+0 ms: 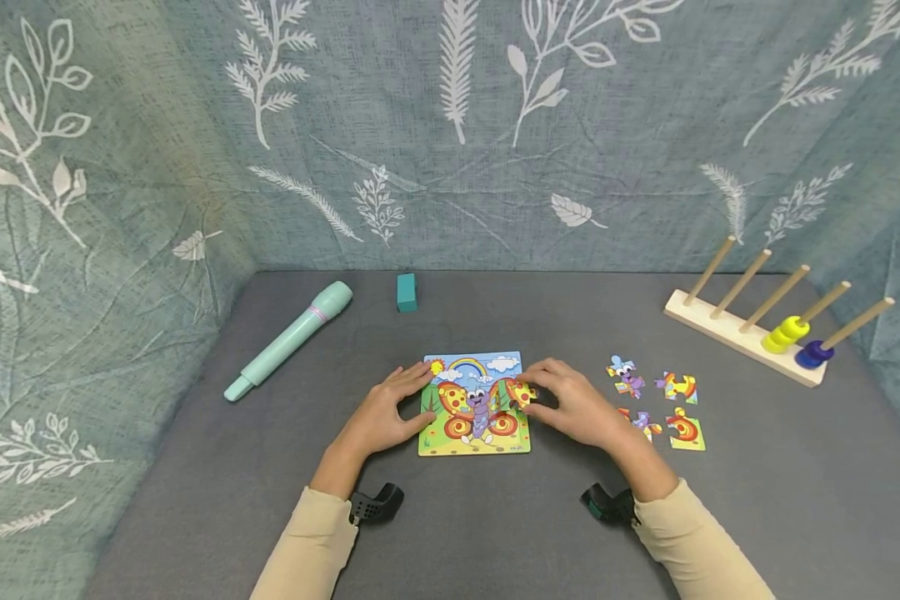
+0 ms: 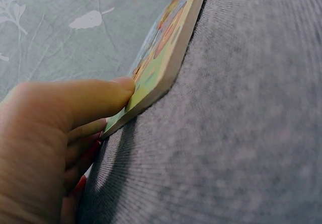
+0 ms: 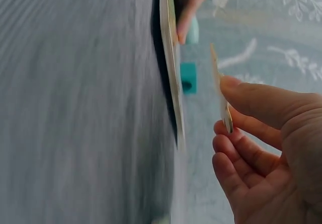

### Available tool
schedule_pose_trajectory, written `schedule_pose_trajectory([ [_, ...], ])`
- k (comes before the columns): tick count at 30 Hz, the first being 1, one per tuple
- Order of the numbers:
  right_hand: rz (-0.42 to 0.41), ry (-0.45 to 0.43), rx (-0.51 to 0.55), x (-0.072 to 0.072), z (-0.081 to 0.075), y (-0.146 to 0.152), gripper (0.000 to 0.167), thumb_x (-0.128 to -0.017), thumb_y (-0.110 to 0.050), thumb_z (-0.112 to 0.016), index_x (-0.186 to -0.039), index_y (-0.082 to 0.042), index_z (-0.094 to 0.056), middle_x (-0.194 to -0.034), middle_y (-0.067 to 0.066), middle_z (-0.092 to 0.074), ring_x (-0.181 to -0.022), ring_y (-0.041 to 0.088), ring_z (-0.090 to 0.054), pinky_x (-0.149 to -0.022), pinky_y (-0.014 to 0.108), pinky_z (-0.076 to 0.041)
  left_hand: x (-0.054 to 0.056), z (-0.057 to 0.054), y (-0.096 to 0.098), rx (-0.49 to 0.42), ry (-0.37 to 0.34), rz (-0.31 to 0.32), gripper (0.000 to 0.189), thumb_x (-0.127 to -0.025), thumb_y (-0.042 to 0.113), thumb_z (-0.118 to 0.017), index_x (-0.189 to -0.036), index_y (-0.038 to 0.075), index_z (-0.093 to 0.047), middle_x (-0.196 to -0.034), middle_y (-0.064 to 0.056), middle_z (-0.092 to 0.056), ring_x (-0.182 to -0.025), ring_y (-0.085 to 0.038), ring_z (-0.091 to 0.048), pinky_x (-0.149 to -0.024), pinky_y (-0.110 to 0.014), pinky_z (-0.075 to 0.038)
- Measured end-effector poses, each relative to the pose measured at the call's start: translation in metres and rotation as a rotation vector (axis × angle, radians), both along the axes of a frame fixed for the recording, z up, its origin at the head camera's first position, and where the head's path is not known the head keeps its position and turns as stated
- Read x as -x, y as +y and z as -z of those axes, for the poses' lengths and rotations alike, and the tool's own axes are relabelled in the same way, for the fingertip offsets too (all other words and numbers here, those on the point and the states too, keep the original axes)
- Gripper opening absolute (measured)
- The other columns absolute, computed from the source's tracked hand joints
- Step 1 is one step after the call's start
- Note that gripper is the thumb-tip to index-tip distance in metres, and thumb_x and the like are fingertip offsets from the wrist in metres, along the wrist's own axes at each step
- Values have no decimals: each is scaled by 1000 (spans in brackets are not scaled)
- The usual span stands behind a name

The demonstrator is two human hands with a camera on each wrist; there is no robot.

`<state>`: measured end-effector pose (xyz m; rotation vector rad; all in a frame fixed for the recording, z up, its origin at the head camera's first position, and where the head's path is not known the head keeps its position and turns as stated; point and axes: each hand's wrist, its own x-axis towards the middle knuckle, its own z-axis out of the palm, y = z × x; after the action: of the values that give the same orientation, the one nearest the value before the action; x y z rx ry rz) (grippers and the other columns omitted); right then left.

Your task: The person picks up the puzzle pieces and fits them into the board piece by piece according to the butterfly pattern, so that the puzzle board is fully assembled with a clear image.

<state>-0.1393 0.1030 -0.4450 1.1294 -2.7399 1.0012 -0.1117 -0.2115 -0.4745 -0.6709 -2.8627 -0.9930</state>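
Observation:
A square butterfly jigsaw puzzle board (image 1: 476,443) lies on the dark table. My left hand (image 1: 385,411) rests at its left edge, thumb on the printed face and fingers stretched along the rim; the thumb (image 2: 103,100) shows plainly in the left wrist view. Between thumb and fingertips my right hand (image 1: 579,403) pinches a puzzle piece (image 1: 522,392) with a yellow, spotted wing print, over the board's right edge. In the right wrist view that piece (image 3: 223,95) stands edge-on, apart from the board (image 3: 170,58). Several loose pieces lie right of the right hand, including an orange-ringed one (image 1: 686,429).
A wooden peg stand (image 1: 742,337) with yellow and blue beads is at the back right. The mint-green microphone-shaped stick (image 1: 288,342) lies at the left. Near the back edge stands a small teal block (image 1: 407,293). Patterned curtain (image 1: 450,192) surrounds the table.

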Motion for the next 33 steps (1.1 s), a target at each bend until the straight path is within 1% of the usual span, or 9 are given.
schedule_pose_trajectory([
  [4, -38, 1, 1, -2, -2, -19, 37, -86, -20, -70, -119, -6, -64, -115, 8, -58, -106, 23, -57, -88, 42, -52, 1, 0, 0, -5, 2, 4, 64, -83, 28, -72, -137, 3, -50, -147, -13, -43, -137, -32, -39, -119, -46, -26],
  [8, -71, -21, 8, -4, -4, -36, 36, -87, -20, -69, -120, -4, -64, -116, 8, -58, -103, 21, -57, -84, 39, -52, 1, 0, -1, -7, -5, 6, 64, -83, 28, -72, -138, 3, -50, -147, -13, -42, -137, -32, -38, -119, -46, -25],
  [12, -85, -35, 2, -4, -4, -53, 36, -88, -20, -69, -119, -4, -64, -115, 7, -59, -104, 20, -57, -85, 36, -53, 1, 0, -1, -1, -8, 6, 63, -84, 29, -71, -138, 4, -50, -147, -12, -42, -136, -31, -39, -119, -46, -26],
  [16, -83, -45, -16, -4, -4, -67, 35, -88, -19, -69, -119, -5, -64, -114, 7, -60, -106, 20, -57, -87, 36, -53, 1, 0, -1, 5, 7, 8, 63, -84, 29, -71, -137, 3, -50, -147, -13, -43, -136, -31, -40, -118, -47, -27],
  [20, -75, -75, -24, -4, -2, -79, 36, -87, -19, -69, -121, -5, -64, -113, 7, -60, -106, 20, -57, -88, 36, -53, 1, 0, -1, 8, 18, 9, 62, -84, 29, -71, -137, 3, -51, -146, -12, -44, -135, -30, -41, -118, -47, -27],
  [25, -48, -108, -46, -4, 1, -89, 36, -88, -21, -68, -121, -6, -64, -114, 7, -59, -103, 19, -57, -85, 35, -54, 1, 1, -2, 15, 17, 14, 60, -84, 25, -70, -137, 4, -51, -146, -12, -44, -135, -30, -41, -118, -47, -27],
  [30, -34, -109, -63, -2, 4, -93, 36, -88, -20, -68, -121, -5, -64, -114, 7, -59, -101, 18, -56, -84, 33, -53, 2, 0, -2, 28, 18, 27, 63, -84, 29, -71, -138, 4, -49, -147, -12, -43, -136, -31, -40, -118, -48, -27],
  [33, -30, -94, -61, -2, 6, -94, 35, -88, -19, -69, -119, -5, -64, -112, 6, -59, -99, 17, -56, -81, 32, -53, 2, -1, -2, 27, 15, 34, 65, -83, 31, -71, -138, 3, -49, -147, -12, -42, -136, -32, -39, -117, -49, -27],
])
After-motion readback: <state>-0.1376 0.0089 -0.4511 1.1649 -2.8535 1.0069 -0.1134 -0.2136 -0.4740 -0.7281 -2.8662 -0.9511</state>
